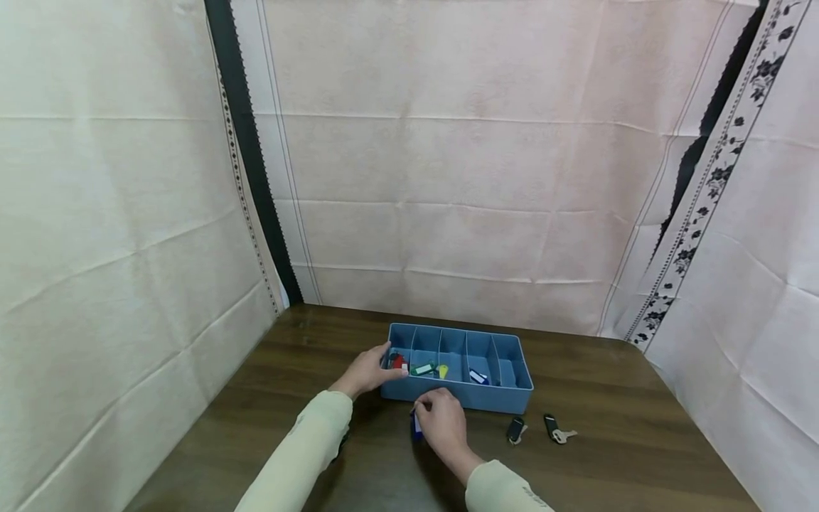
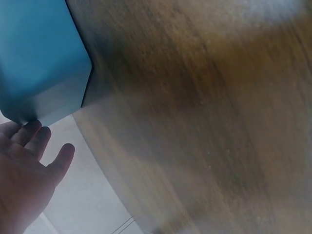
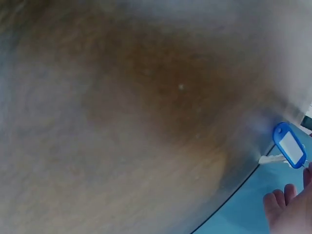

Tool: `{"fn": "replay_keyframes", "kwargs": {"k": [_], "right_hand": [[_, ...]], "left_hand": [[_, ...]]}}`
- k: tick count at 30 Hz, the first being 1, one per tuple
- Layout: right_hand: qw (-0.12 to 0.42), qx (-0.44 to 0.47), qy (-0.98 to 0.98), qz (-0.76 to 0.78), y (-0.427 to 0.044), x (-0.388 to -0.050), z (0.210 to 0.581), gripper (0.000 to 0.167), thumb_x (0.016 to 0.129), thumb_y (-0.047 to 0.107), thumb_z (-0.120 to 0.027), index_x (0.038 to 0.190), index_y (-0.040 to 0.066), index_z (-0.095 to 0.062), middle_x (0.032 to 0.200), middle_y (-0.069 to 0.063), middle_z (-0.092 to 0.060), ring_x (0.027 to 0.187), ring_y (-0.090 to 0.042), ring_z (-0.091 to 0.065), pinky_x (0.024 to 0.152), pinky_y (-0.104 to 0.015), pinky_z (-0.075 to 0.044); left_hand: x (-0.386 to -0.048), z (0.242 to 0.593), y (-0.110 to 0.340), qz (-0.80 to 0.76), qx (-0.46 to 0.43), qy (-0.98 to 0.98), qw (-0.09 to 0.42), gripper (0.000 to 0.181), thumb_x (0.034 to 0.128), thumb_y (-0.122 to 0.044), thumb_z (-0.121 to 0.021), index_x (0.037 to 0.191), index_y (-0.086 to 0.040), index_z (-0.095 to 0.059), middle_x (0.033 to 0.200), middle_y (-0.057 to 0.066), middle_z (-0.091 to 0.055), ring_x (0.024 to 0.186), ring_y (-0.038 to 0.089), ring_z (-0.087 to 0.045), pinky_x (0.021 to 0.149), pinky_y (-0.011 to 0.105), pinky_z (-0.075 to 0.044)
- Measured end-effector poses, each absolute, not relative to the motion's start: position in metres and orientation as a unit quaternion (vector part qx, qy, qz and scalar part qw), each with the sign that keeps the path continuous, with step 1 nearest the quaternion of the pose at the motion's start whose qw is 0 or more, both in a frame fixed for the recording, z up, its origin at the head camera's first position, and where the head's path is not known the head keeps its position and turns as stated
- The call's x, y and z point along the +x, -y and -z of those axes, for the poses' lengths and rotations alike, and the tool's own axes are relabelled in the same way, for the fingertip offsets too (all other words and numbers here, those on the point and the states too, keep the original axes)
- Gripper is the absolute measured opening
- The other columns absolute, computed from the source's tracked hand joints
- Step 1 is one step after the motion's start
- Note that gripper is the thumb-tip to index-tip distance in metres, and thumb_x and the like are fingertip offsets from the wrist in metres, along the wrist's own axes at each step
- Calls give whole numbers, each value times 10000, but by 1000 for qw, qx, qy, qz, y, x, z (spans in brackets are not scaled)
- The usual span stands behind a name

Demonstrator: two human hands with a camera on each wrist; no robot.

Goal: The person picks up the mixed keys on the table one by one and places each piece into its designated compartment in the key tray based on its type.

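Note:
Pinched in my right hand point(image 1: 443, 425) is a blue key tag point(image 1: 417, 427), hanging just in front of the blue divided tray point(image 1: 461, 398). The right wrist view shows the tag point(image 3: 291, 147) with its white label and a key point(image 3: 272, 159), beside the fingertips of the right hand point(image 3: 292, 209). My left hand point(image 1: 367, 371) rests at the tray's left end, its fingers spread. In the left wrist view this hand point(image 2: 24, 170) touches the tray's edge point(image 2: 58, 97) with extended fingers.
Inside the tray are a red tag point(image 1: 398, 361), a green tag point(image 1: 422, 370), a yellow piece point(image 1: 443, 371) and a blue tag point(image 1: 478, 377). Two black-tagged keys point(image 1: 515, 430) point(image 1: 559, 431) lie on the wooden table point(image 1: 614, 398) at front right. Pale cloth point(image 1: 448, 163) hangs behind.

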State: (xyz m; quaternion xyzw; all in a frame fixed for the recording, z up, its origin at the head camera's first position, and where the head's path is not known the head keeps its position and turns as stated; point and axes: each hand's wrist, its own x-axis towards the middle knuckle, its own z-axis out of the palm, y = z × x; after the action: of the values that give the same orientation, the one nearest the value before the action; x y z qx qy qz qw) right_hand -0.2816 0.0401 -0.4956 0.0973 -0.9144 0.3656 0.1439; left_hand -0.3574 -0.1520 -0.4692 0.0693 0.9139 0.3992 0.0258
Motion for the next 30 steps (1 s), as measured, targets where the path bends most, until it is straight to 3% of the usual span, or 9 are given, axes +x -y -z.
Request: {"fn": "replay_keyframes", "kwargs": {"k": [16, 30], "right_hand": [[140, 88, 896, -412, -52, -279, 472, 73, 908, 164, -729, 860, 129, -771, 979, -36, -668, 941, -223, -621, 869, -468, -543], [176, 44, 876, -446, -93, -300, 436, 126, 936, 206, -696, 938, 115, -783, 1020, -45, -677, 931, -209, -588, 770, -387, -549]], "left_hand": [[-360, 467, 152, -402, 66, -913, 23, 1017, 792, -585, -758, 1554, -83, -310, 1555, 161, -370, 1402, 375, -369, 1092, 582, -337], [-366, 471, 154, -389, 60, -918, 42, 1022, 790, -627, -734, 1560, -111, -304, 1560, 153, -363, 1408, 376, -358, 1081, 601, -343]]}}
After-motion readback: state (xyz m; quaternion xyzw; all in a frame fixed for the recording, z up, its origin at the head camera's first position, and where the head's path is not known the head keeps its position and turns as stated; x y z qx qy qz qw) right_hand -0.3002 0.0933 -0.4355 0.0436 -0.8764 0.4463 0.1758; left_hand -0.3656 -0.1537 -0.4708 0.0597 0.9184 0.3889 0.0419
